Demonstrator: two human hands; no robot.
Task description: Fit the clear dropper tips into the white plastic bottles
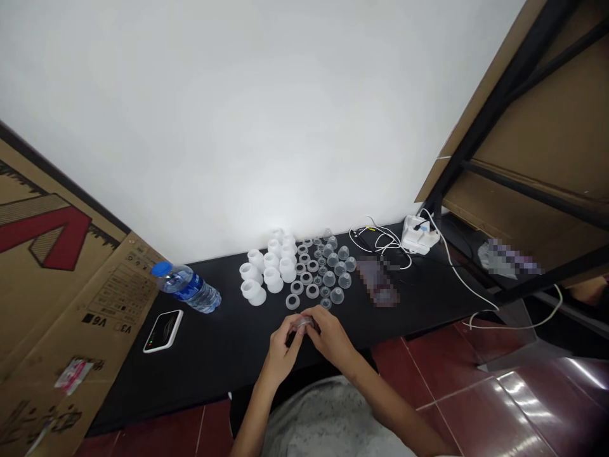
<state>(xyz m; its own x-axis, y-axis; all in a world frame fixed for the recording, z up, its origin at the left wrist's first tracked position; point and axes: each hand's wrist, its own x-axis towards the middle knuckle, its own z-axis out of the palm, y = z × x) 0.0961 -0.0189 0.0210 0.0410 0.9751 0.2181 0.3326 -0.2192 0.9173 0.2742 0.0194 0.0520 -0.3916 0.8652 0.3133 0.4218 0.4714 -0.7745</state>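
Near the front edge of the black table, my left hand (284,346) and my right hand (330,336) meet at the fingertips. Between them they pinch a small clear round part (305,322), mostly covered by fingers, so its exact kind is unclear. Just beyond my hands lie several translucent rings (313,291), and beside them small clear teat-like pieces (325,292). Farther right stand several clear dome-shaped caps (337,294). Several white wide-necked bottles (254,292) are grouped to the left of the rings.
A water bottle (193,289) with a blue cap lies tilted on the left, near a white-edged phone-like device (163,331). Cardboard (61,285) borders the left side. At right are white cables (385,238), a white power adapter (419,235) and a black metal frame (509,181).
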